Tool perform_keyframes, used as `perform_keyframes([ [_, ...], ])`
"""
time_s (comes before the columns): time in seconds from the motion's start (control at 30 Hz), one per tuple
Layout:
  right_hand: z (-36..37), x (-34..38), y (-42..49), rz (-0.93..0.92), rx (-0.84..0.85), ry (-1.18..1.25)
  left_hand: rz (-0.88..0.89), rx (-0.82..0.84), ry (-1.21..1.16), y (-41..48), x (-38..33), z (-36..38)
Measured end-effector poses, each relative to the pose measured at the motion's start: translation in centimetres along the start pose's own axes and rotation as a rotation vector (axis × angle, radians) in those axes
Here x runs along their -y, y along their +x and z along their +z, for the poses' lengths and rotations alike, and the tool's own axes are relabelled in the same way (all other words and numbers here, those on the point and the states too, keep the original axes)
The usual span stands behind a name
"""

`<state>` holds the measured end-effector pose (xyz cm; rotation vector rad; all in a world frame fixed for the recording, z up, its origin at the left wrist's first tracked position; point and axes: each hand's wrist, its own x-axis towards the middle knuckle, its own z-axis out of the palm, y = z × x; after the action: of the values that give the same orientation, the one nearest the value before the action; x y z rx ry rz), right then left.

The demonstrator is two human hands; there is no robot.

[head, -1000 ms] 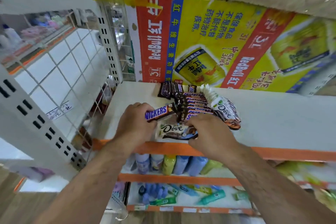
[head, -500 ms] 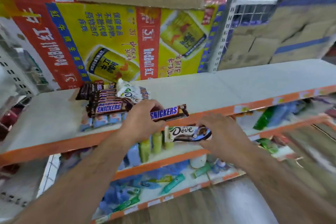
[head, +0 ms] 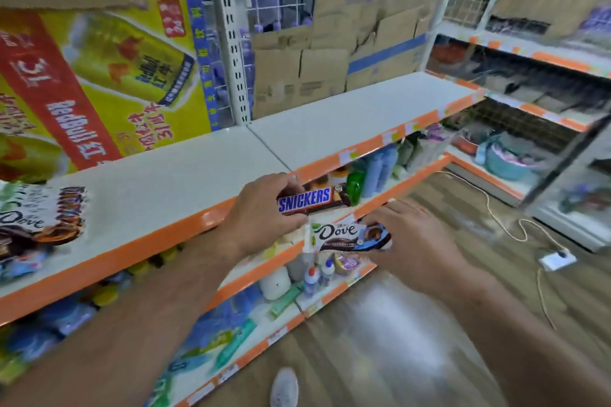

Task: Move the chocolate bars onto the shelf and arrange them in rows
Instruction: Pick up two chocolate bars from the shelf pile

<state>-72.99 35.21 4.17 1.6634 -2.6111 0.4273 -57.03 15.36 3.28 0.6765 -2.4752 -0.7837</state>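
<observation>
My left hand (head: 264, 211) grips a brown Snickers bar (head: 312, 200) in front of the orange edge of the white shelf (head: 185, 175). Just below it my right hand (head: 413, 241) holds a white Dove bar (head: 344, 236) by its right end. Both bars hang off the shelf, over the lower shelves. A blurred pile of Dove and Snickers bars (head: 39, 225) lies on the shelf at the far left.
A yellow and red Red Bull carton (head: 99, 82) stands at the back of the shelf. Brown cardboard boxes (head: 330, 63) fill the back to the right. Bottles (head: 373, 172) line the lower shelves. A white cable and socket (head: 555, 258) lie on the wooden floor.
Both hands have drawn the Snickers and Dove bars away from the pile and carried them rightward along the shelf. The view has swung right, leaving the pile at the far left.
</observation>
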Motion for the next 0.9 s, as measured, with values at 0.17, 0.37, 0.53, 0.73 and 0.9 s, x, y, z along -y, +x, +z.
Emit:
perform_keyframes([
  [0.17, 0.5, -7.1, 2.0, 0.069, -0.003, -0.026, 0.058, 0.061, -0.066, 6.9, -1.8, 5.5],
  [0.37, -1.2, -14.9, 7.5, 0.184, -0.017, -0.078, 0.141, 0.110, -0.118, 18.0, -3.6, 11.7],
  [0.53, -2.4, -21.4, 12.1, 0.224, -0.030, -0.110, 0.203, 0.131, -0.134, 27.0, -5.0, 15.8],
  [0.73, -3.5, -29.1, 15.9, 0.274, -0.066, -0.103, 0.218, 0.132, -0.159, 35.1, -7.2, 20.3],
  [0.9, -4.2, -36.3, 19.0, 0.264, -0.091, -0.090, 0.223, 0.082, -0.124, 40.4, -9.1, 24.4],
])
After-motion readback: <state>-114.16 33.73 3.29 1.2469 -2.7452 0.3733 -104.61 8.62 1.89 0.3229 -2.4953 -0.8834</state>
